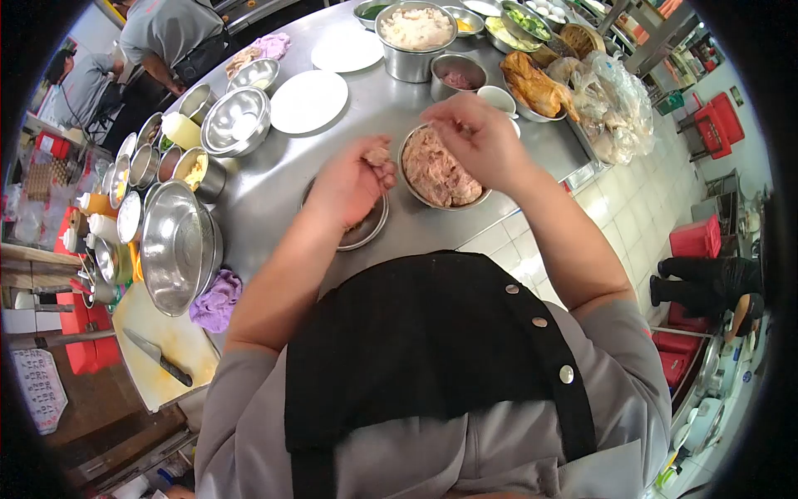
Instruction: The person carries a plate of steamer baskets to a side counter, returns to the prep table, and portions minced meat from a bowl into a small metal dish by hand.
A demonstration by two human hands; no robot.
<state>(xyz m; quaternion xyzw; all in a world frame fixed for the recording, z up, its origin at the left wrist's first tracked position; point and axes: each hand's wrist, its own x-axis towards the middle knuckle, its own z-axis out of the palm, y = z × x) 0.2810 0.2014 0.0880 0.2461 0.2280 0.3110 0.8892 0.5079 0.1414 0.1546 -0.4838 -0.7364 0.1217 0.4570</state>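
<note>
A round metal bowl filled with pink ground meat (442,170) stands on the steel table near its front edge. My right hand (478,137) is over the upper right of that bowl, fingers curled and partly blurred; what they hold, if anything, is hidden. To the left, my left hand (362,179) is raised with its fingers curled around a small lump of meat (377,155). Beneath my left hand and wrist is a second metal bowl (374,233), mostly covered by the forearm.
White plates (309,101), a pot of pale food (416,29) and a roast bird (532,86) are farther back. Large metal bowls (170,249), a purple cloth (217,301) and a knife (158,356) on a cutting board are left. Other people stand upper left and right.
</note>
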